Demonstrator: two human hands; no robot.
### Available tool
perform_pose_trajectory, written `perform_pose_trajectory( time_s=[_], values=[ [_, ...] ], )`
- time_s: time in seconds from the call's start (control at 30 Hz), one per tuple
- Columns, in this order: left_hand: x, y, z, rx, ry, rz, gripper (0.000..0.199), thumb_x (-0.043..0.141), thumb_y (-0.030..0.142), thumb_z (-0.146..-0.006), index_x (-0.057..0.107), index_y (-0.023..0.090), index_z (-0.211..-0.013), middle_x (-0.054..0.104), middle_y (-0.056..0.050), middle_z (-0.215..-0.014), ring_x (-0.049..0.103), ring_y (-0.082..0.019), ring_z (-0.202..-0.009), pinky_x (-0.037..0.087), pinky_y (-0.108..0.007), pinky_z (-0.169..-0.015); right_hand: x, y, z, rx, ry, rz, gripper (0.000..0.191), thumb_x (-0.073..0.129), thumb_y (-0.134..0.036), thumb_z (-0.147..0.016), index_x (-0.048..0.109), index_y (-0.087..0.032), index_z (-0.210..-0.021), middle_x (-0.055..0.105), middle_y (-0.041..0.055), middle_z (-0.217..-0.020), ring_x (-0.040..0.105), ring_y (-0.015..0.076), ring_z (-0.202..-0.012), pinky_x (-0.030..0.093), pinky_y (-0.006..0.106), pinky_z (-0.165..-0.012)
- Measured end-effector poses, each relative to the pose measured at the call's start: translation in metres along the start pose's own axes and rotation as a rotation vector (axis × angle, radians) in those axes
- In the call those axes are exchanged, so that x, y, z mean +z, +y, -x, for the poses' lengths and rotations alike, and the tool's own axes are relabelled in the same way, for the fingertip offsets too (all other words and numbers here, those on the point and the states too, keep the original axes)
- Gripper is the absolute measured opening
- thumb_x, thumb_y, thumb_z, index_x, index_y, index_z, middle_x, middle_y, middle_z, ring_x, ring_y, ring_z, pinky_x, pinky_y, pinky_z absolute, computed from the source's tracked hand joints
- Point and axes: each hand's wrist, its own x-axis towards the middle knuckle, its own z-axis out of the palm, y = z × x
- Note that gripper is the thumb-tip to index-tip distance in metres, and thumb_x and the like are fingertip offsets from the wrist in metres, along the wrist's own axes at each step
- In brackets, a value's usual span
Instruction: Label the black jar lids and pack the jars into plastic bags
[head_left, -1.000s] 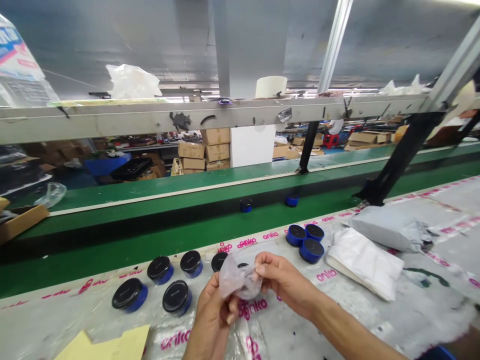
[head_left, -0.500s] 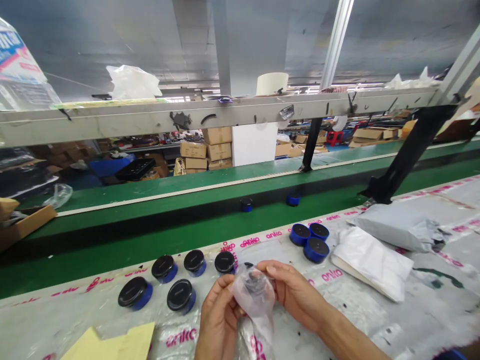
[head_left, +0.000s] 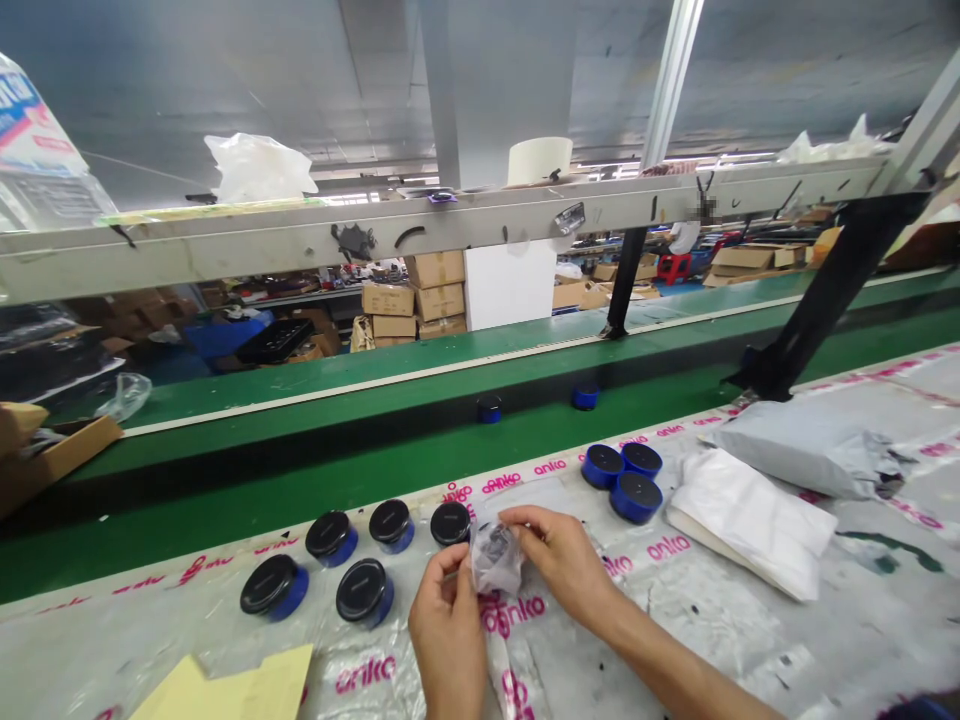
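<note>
Between my hands is a frosted plastic bag (head_left: 496, 562) with a dark object inside, whose kind I cannot make out. My left hand (head_left: 450, 620) pinches the bag's left side between thumb and fingers. At its upper right edge, my right hand (head_left: 559, 555) grips the film with thumb and forefinger. Just behind and left of the bag stands a black-topped blue round device (head_left: 450, 523). Several more like it, such as this round device (head_left: 364, 590), stand to the left. Three blue round devices (head_left: 636, 496) with dark tops cluster at the right.
A stack of white bags (head_left: 750, 520) and a grey plastic parcel (head_left: 806, 450) lie at the right. Yellow card (head_left: 225, 685) is at the front left. Beyond the table runs a green conveyor belt (head_left: 405, 450) carrying two round devices. A metal rail (head_left: 465, 220) crosses above it.
The bag, which hung down long and loose, is now gathered compactly around the dark object. My right hand has shifted slightly left and up along its edge.
</note>
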Motion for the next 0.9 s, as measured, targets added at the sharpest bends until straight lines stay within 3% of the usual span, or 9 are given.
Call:
perform_pose_trajectory(
  time_s=[0.13, 0.2, 0.33, 0.43, 0.5, 0.6, 0.7, 0.83, 0.9],
  values=[
    [-0.001, -0.007, -0.004, 0.092, -0.045, -0.176, 0.036, 0.056, 0.049, -0.086, 0.069, 0.017, -0.097, 0.075, -0.008, -0.086, 0.067, -0.021, -0.065, 0.051, -0.029, -0.062, -0.001, -0.001, -0.002, -0.145, -0.033, 0.178, 0.040, 0.045, -0.011, -0.086, 0.076, -0.020, -0.111, 0.076, 0.0078, -0.116, 0.070, 0.0243, -0.108, 0.051, 0.037, -0.097],
    [-0.002, -0.008, -0.006, 0.141, -0.058, -0.298, 0.029, 0.051, 0.039, -0.089, 0.069, 0.019, -0.101, 0.075, -0.007, -0.091, 0.067, -0.022, -0.070, 0.049, -0.030, -0.066, -0.002, -0.002, -0.005, -0.167, -0.078, 0.234, 0.044, 0.043, -0.008, -0.085, 0.075, -0.019, -0.113, 0.075, 0.0077, -0.119, 0.069, 0.0236, -0.110, 0.050, 0.035, -0.098],
    [-0.002, -0.005, -0.005, 0.231, -0.073, -0.566, 0.030, 0.044, 0.019, -0.089, 0.066, 0.022, -0.109, 0.071, -0.008, -0.107, 0.066, -0.027, -0.094, 0.044, -0.034, -0.078, -0.008, -0.004, -0.009, -0.122, -0.200, 0.303, 0.044, 0.041, -0.007, -0.083, 0.077, -0.023, -0.103, 0.079, 0.0040, -0.105, 0.071, 0.0224, -0.101, 0.050, 0.030, -0.088],
    [-0.002, -0.004, -0.001, 0.254, -0.109, -0.748, 0.032, 0.037, 0.017, -0.094, 0.067, 0.021, -0.105, 0.068, -0.009, -0.106, 0.065, -0.027, -0.087, 0.039, -0.034, -0.070, -0.010, -0.004, -0.003, -0.108, -0.264, 0.392, 0.043, 0.041, -0.004, -0.078, 0.075, -0.024, -0.096, 0.078, 0.0022, -0.096, 0.070, 0.0214, -0.093, 0.049, 0.028, -0.081],
    [-0.004, -0.003, 0.002, 0.274, -0.151, -0.847, 0.033, 0.036, 0.015, -0.093, 0.067, 0.019, -0.101, 0.065, -0.009, -0.103, 0.064, -0.026, -0.081, 0.036, -0.034, -0.066, -0.008, -0.002, 0.004, -0.111, -0.248, 0.474, 0.046, 0.041, -0.002, -0.075, 0.074, -0.022, -0.100, 0.076, 0.0040, -0.103, 0.067, 0.0227, -0.097, 0.048, 0.030, -0.085],
    [-0.009, 0.001, 0.006, 0.332, -0.229, -0.924, 0.033, 0.039, 0.011, -0.090, 0.066, 0.019, -0.107, 0.062, -0.009, -0.104, 0.063, -0.027, -0.089, 0.039, -0.035, -0.071, -0.003, -0.001, 0.015, -0.110, -0.207, 0.602, 0.051, 0.041, -0.001, -0.073, 0.071, -0.017, -0.111, 0.066, 0.0110, -0.126, 0.058, 0.0277, -0.113, 0.045, 0.037, -0.096],
    [-0.013, 0.006, 0.010, 0.364, -0.297, -0.948, 0.031, 0.049, 0.014, -0.084, 0.063, 0.018, -0.111, 0.060, -0.009, -0.105, 0.061, -0.028, -0.098, 0.042, -0.036, -0.079, -0.008, -0.003, 0.022, -0.139, -0.263, 0.594, 0.049, 0.043, -0.005, -0.076, 0.068, -0.014, -0.118, 0.052, 0.0133, -0.146, 0.049, 0.0307, -0.124, 0.040, 0.043, -0.105],
    [-0.014, 0.013, 0.008, 0.290, -0.340, -0.874, 0.026, 0.055, 0.028, -0.084, 0.062, 0.017, -0.106, 0.060, -0.011, -0.105, 0.060, -0.032, -0.102, 0.041, -0.038, -0.082, -0.028, -0.008, 0.026, -0.231, -0.470, 0.437, 0.066, 0.052, -0.012, -0.074, 0.054, -0.019, -0.139, 0.048, 0.0105, -0.150, 0.042, 0.0291, -0.135, 0.031, 0.046, -0.115],
    [-0.015, 0.017, 0.005, 0.247, -0.350, -0.807, 0.024, 0.052, 0.037, -0.089, 0.062, 0.018, -0.098, 0.062, -0.009, -0.101, 0.061, -0.029, -0.098, 0.040, -0.037, -0.081, -0.034, -0.012, 0.028, -0.240, -0.499, 0.397, 0.070, 0.058, -0.014, -0.071, 0.051, -0.020, -0.141, 0.048, 0.0116, -0.149, 0.040, 0.0298, -0.137, 0.029, 0.045, -0.116]
  ],
)
